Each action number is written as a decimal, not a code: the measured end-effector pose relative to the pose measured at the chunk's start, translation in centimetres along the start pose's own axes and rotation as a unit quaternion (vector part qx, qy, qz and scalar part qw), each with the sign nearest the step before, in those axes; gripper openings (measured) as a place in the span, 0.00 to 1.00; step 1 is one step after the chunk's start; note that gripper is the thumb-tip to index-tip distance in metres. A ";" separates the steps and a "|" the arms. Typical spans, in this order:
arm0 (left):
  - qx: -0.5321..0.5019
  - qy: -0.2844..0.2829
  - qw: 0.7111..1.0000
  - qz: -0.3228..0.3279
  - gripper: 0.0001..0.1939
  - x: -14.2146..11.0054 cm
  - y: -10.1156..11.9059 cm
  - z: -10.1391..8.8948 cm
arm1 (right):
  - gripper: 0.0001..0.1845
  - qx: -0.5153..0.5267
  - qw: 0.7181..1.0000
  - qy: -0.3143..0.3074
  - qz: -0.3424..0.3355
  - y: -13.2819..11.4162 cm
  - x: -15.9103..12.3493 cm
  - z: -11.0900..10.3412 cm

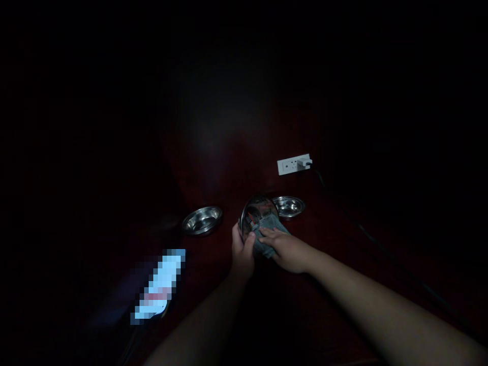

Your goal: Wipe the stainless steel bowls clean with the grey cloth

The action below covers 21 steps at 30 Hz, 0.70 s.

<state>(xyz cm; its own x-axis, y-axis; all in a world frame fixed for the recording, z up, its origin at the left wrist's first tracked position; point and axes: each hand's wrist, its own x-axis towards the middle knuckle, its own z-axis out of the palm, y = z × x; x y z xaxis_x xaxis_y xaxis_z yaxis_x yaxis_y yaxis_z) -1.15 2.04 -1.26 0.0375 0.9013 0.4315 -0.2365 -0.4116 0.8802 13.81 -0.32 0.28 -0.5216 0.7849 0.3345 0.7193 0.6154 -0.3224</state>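
Note:
In a very dark scene my left hand (241,250) grips the near rim of a steel bowl (257,210) that is tilted up on edge, its inside facing me. My right hand (286,248) presses a grey cloth (270,230) against the bowl's lower right part, fingers closed on the cloth. Something small and reddish shows inside the bowl; I cannot make out what it is.
Two more steel bowls sit on the dark reddish surface, one to the left (202,219) and one behind on the right (288,206). A white power strip (293,164) with a plug and black cable (362,229) lies farther back. A glowing screen (160,287) lies at the lower left.

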 end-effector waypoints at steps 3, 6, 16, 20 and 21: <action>0.017 -0.001 0.999 0.029 0.21 0.1 0.2 0.1 | 0.28 0.028 0.999 0.025 -0.019 -0.1 0.1 -0.2; 0.045 0.006 0.998 0.051 0.21 0.2 0.3 0.2 | 0.24 0.076 0.995 0.042 -0.047 -0.6 0.2 -0.6; 0.077 -0.017 0.994 0.077 0.22 0.2 -0.2 0.4 | 0.12 0.136 0.988 0.067 0.029 -0.7 0.4 -1.0; 0.079 -0.015 0.994 0.077 0.23 0.3 -0.3 0.5 | 0.10 0.126 0.990 0.070 0.004 -0.3 0.4 -0.8; 0.080 -0.014 0.994 0.079 0.23 0.3 -0.3 0.5 | 0.11 0.126 0.989 0.073 -0.002 -0.3 0.4 -0.8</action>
<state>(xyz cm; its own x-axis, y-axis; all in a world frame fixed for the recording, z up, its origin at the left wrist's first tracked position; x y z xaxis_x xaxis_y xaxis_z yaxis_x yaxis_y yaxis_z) -0.62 2.40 -1.32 0.0401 0.8209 0.5697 -0.0844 -0.5653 0.8206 13.74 -0.30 1.18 -0.4387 0.7748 0.4552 0.5703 0.6315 -0.5253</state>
